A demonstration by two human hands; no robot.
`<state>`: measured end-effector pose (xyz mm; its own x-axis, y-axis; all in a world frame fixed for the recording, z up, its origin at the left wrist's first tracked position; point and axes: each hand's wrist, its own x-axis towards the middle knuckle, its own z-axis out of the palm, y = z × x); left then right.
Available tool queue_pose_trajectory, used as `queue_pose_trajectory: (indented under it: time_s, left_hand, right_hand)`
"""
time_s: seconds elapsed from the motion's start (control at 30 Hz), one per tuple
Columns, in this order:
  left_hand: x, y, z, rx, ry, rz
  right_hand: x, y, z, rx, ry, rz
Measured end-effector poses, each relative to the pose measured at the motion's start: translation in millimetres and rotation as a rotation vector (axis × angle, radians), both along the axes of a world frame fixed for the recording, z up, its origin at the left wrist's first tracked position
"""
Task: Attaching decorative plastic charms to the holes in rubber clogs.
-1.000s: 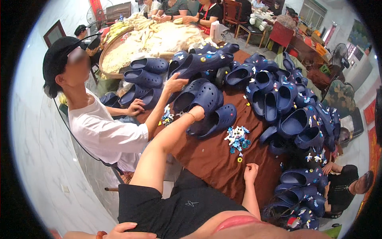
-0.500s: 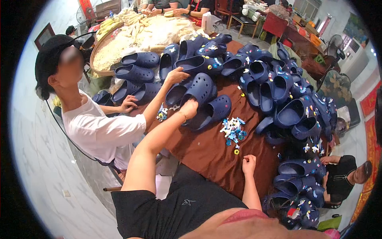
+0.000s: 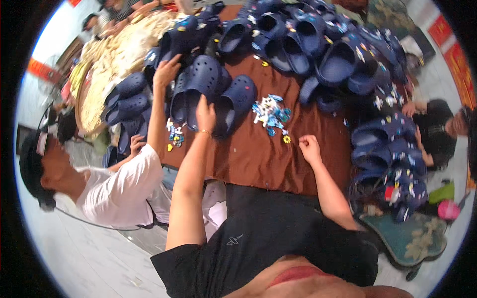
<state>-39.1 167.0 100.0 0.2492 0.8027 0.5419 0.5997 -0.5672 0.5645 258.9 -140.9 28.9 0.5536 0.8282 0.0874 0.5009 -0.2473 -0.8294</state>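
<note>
My left hand (image 3: 205,117) is closed on the open heel end of a navy clog (image 3: 204,74), whose holed toe points away from me. Close against it, on its right, lies another navy clog (image 3: 238,99) with a small red charm. My right hand (image 3: 309,149) hovers over the brown cloth with its fingers curled and pinched together; anything between them is too small to make out. Just left of it are a yellow flower charm (image 3: 286,139) and a heap of white and blue shoe charms (image 3: 271,113).
A co-worker in a white shirt (image 3: 119,191) reaches among clogs on my left. Many charm-covered clogs (image 3: 338,62) are piled at the back and right. Another person in black (image 3: 435,126) is at the far right. The brown cloth (image 3: 258,164) covers the table.
The whole view has shifted and tilted, so the table appears higher. My left hand stays on the same clog, and my right hand remains pinched near the charms. The co-worker's reaching hand has moved farther away.
</note>
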Motion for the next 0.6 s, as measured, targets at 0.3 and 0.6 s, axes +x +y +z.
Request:
queue_pose_trajectory:
  time_s: [0.3, 0.6]
  left_hand:
    - [-10.1, -64.5, 26.2, 0.026, 0.024, 0.033]
    - [-34.7, -149.3, 16.0, -0.142, -0.068, -0.014]
  right_hand:
    - [64.3, 70.1, 113.0, 0.193, 0.775, -0.316]
    - [130.7, 147.0, 154.6, 0.336, 1.284, -0.518]
